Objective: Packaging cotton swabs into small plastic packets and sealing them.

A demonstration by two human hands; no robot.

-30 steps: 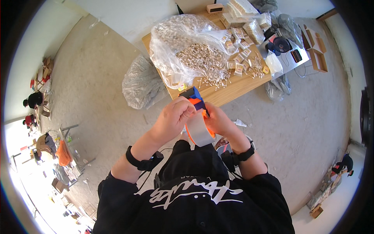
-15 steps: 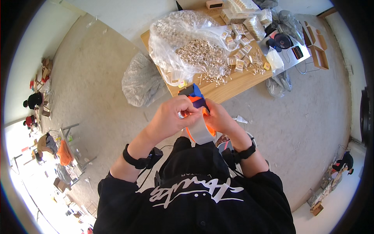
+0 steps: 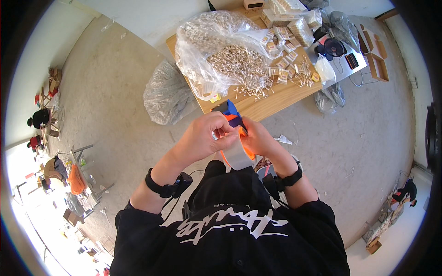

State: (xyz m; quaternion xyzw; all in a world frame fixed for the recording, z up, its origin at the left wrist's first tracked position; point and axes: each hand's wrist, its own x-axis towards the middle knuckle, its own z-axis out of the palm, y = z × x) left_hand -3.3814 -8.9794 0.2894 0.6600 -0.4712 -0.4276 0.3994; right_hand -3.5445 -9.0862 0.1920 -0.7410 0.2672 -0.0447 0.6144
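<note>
Left hand (image 3: 198,138): curled, thumb and fingertips bunched at the upper-left edge of the tape roll (image 3: 238,157); can't tell whether they pinch the tape's free end. Middle: handheld tape dispenser (image 3: 232,111) between both hands, in front of the torso; blue cutter head far and slightly left, toward the wooden table (image 3: 264,109), roll near and slightly right, so long axis runs away from the body with a small left lean. Right hand (image 3: 258,138): clamped on the dispenser's right side, fingers mostly hidden behind it; it's the supporting hand, left is nearer the roll's upper-left edge. Versus a second ago: left fist has loosened into a ring-shaped finger pose, its wrist slightly further left; right-hand grip looks unchanged.
</note>
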